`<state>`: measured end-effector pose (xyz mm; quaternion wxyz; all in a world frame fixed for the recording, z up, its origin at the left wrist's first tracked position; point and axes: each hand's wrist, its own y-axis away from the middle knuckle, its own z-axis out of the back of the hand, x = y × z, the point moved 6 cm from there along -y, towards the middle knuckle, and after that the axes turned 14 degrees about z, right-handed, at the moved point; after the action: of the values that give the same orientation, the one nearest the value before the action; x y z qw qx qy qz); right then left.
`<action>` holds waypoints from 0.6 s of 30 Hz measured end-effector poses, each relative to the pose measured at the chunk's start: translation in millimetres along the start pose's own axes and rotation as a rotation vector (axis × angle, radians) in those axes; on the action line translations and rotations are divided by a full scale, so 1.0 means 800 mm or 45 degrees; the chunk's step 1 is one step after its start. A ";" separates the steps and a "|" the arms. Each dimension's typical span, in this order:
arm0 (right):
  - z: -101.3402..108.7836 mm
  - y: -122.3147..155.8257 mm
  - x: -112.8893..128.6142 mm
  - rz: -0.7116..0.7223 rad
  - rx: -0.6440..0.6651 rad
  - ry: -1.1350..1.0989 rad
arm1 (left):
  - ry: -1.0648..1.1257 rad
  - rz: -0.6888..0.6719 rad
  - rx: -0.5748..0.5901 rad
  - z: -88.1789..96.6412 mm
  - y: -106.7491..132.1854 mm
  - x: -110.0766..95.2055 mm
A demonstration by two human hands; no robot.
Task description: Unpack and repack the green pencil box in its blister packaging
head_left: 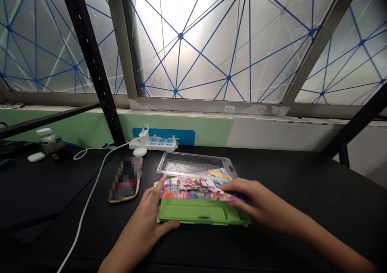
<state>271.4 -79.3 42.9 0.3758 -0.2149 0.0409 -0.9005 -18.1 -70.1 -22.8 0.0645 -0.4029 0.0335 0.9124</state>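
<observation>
A flat green plastic case (pixel 193 212) with shallow compartments lies on the black table. Over its back half is a colourful cartoon-printed panel (pixel 193 187), its front edge blurred; I cannot tell whether it is a lid or a loose sheet. My left hand (pixel 148 212) is closed around the case's left end, thumb at the front edge and fingers at the back corner. At the other end, my right hand (pixel 250 200) pinches the printed panel's right side, fingertips partly hidden. A clear plastic blister pack (pixel 196 162) lies just behind.
Left of the case are a phone (pixel 125 180), a white cable (pixel 96 184) and a small white case (pixel 140 152). A power strip (pixel 157 143) sits by the wall. A pill bottle (pixel 50 141) stands farther left. Black metal posts (pixel 93 63) frame the table before a window.
</observation>
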 end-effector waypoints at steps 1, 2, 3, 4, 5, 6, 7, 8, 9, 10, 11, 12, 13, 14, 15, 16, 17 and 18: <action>0.009 -0.009 -0.006 -0.054 -0.020 -0.032 | 0.009 0.002 0.006 0.000 0.001 0.000; 0.017 -0.017 -0.014 -0.115 -0.078 -0.030 | 0.014 0.011 0.014 0.000 0.002 0.000; 0.023 -0.023 -0.023 -0.171 -0.168 0.003 | 0.015 0.026 0.023 0.000 0.002 0.000; 0.028 -0.027 -0.030 -0.214 -0.275 0.058 | 0.010 0.044 0.030 0.000 0.003 0.000; 0.031 -0.029 -0.035 -0.234 -0.379 0.123 | 0.002 0.058 0.034 0.001 0.003 0.001; 0.030 -0.028 -0.037 -0.225 -0.464 0.188 | -0.008 0.067 0.034 0.001 0.003 0.001; 0.027 -0.026 -0.036 -0.186 -0.521 0.254 | -0.016 0.069 0.025 0.003 0.003 0.001; 0.023 -0.021 -0.031 -0.119 -0.555 0.319 | -0.024 0.064 0.013 0.004 0.003 0.001; 0.017 -0.015 -0.023 -0.036 -0.568 0.379 | -0.028 0.059 -0.001 0.005 0.003 0.000; 0.011 -0.008 -0.014 0.049 -0.551 0.430 | -0.032 0.054 -0.012 0.007 0.003 0.000; 0.002 -0.001 -0.005 0.133 -0.498 0.467 | -0.035 0.049 -0.024 0.008 0.003 0.000; -0.007 0.007 0.004 0.206 -0.426 0.497 | -0.040 0.043 -0.037 0.009 0.003 0.000; -0.016 0.014 0.011 0.267 -0.358 0.528 | -0.045 0.037 -0.050 0.011 0.003 0.000; -0.024 0.021 0.016 0.312 -0.309 0.560 | -0.050 0.028 -0.064 0.012 0.003 0.000; -0.029 0.027 0.019 0.339 -0.296 0.590 | -0.054 0.016 -0.073 0.013 0.003 0.000; -0.030 0.032 0.021 0.350 -0.321 0.604 | -0.056 0.001 -0.077 0.013 0.003 -0.001; -0.029 0.035 0.020 0.340 -0.370 0.594 | -0.058 -0.018 -0.074 0.013 0.003 -0.002; -0.025 0.036 0.017 0.299 -0.421 0.554 | -0.062 -0.040 -0.066 0.013 0.003 -0.003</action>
<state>273.5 -111.1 23.1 0.4197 -0.0689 0.2911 -0.8570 -24.4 -71.6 -14.4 0.0692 -0.3827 0.0020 0.9213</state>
